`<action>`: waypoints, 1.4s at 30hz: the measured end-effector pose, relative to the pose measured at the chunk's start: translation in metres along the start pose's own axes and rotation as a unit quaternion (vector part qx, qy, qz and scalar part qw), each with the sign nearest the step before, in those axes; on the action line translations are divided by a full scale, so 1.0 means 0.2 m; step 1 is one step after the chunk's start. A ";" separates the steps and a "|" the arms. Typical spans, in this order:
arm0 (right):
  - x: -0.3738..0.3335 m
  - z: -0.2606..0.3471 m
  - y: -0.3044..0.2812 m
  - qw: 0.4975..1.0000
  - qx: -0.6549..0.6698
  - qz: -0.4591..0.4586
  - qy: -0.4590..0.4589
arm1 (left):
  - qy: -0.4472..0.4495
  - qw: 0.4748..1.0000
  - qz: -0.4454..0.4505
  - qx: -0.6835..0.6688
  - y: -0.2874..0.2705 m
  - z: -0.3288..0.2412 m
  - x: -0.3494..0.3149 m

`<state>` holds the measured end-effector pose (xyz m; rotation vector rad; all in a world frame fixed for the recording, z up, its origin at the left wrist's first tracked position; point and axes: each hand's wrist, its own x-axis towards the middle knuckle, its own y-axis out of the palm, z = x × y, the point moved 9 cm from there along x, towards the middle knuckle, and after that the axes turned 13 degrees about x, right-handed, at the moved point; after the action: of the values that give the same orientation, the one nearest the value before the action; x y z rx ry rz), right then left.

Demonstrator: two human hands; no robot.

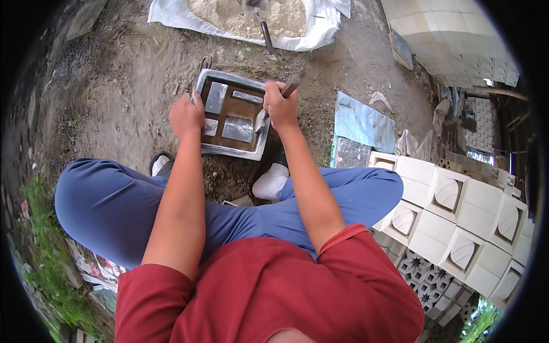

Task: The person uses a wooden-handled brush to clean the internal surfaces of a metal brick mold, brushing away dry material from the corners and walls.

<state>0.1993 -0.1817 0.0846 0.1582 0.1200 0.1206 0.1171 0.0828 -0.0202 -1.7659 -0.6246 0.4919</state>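
A rectangular metal block mould [231, 152] lies on the dirt between my feet. Its inside holds flat grey plates with brown channels between them. My left hand [187, 116] is closed over the mould's left rim, thumb on top and the other fingers partly hidden. In my right hand [279, 107] is a small trowel [290, 89], gripped by its brown wooden handle. The trowel's pale blade points down by the mould's right rim; whether it touches the rim I cannot tell.
Ahead, a white sheet [200, 26] bears pale sand [286, 17] and another dark-handled tool [266, 35]. Stacked cream decorative blocks [417, 171] stand to my right, near a blue sheet [363, 123]. A wire loop [205, 63] is at the mould's far left corner. Grass [54, 257] grows at left.
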 end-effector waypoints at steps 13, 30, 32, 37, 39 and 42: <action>-0.14 0.08 -0.03 0.988 0.147 -0.042 0.007 | 0.005 1.000 0.017 0.016 0.00 0.01 0.00; -0.17 -0.02 -0.11 0.995 0.020 -0.045 -0.090 | 0.020 1.000 0.009 -0.004 0.02 -0.04 0.00; -0.15 0.01 -0.11 0.996 0.024 -0.041 -0.078 | 0.016 0.999 0.029 0.004 0.03 -0.02 0.01; -0.19 -0.02 -0.13 0.994 0.083 -0.060 -0.038 | 0.025 0.999 0.037 -0.001 0.00 -0.05 0.00; -0.21 -0.07 -0.13 0.996 0.044 -0.042 -0.068 | 0.025 0.999 0.036 -0.010 0.02 -0.06 0.01; -0.19 -0.04 -0.13 0.995 0.064 -0.050 -0.062 | 0.007 0.999 0.034 -0.002 0.02 -0.03 0.00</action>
<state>0.1646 -0.2113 0.0768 0.2873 0.0107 0.0026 0.1201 0.0775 -0.0228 -1.7972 -0.5574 0.5244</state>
